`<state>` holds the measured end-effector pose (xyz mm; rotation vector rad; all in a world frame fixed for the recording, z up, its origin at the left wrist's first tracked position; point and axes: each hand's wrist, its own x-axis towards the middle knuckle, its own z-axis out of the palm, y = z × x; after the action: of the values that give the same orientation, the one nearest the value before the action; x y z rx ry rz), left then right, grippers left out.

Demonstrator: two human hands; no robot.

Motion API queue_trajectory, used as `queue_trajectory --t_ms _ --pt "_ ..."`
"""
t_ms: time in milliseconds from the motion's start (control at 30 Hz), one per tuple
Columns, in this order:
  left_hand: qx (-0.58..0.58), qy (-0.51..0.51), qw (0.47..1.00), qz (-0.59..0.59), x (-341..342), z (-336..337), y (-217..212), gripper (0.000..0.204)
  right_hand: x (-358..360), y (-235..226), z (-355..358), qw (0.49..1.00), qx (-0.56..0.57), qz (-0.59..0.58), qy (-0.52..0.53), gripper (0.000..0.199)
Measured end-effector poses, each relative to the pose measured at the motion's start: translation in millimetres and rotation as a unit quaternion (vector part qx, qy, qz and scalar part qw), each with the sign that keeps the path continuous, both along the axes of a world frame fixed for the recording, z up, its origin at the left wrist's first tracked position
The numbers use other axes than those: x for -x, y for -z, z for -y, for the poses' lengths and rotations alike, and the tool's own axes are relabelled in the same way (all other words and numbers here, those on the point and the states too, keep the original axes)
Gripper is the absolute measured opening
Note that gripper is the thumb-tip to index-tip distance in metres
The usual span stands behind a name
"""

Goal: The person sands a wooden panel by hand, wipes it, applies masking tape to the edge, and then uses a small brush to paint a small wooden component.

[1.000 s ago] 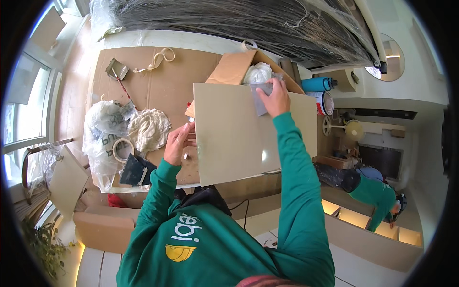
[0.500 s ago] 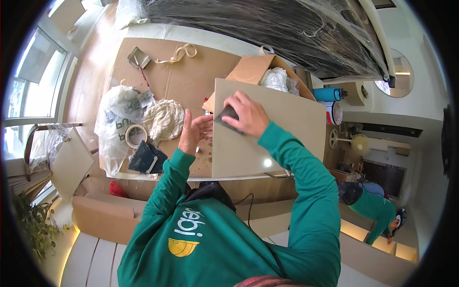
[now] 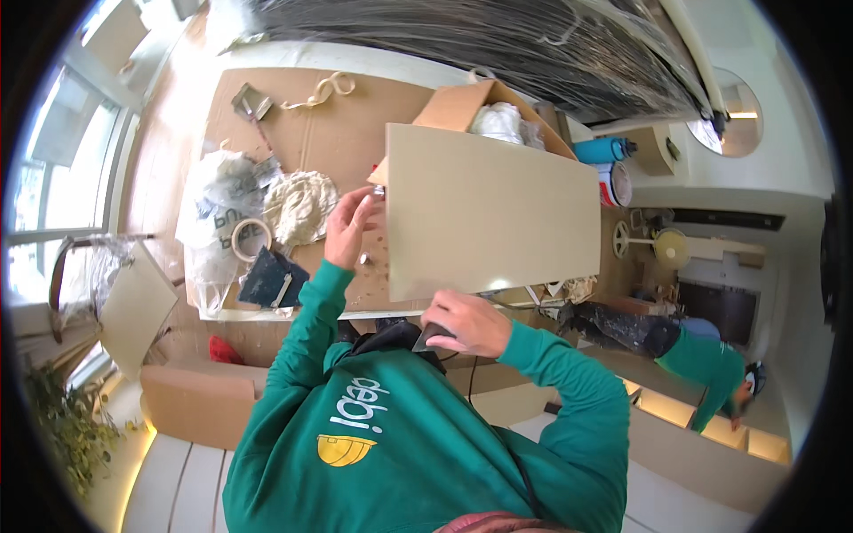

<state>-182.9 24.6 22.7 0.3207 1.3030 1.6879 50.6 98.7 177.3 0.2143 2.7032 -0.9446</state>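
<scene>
The left hand (image 3: 351, 226), fingers loose, steadies the board (image 3: 489, 222) at 9 o'clock; the right hand (image 3: 466, 324) grips a dark tool (image 3: 433, 336) at its 6 o'clock edge.

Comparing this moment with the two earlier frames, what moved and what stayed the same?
The right hand swept a small dark tool from the far edge of the beige tile, across its middle, to the near edge by the person's chest. The left hand stayed at the tile's left edge. The tile stays flat on the cardboard-covered table; the open box, tape roll and plastic bag are unmoved.
</scene>
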Motion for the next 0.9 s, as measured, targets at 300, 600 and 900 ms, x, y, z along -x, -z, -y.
queue_trajectory --t_ms 300,600,900 --pt "0.113 0.237 0.604 -0.753 -52.0 -32.9 -58.8 0.097 -212.1 7.2 -14.9 0.696 0.273 -0.237 0.621 0.03" --pt "0.191 0.187 0.522 -0.81 -141.8 -238.0 -41.5 0.104 -453.5 70.8 98.8 0.411 0.205 -0.4 0.793 0.027" --pt "0.121 0.233 0.469 -0.843 -304.4 -320.6 -33.3 0.101 -577.6 119.1 162.8 0.245 0.183 -0.429 0.85 0.027"
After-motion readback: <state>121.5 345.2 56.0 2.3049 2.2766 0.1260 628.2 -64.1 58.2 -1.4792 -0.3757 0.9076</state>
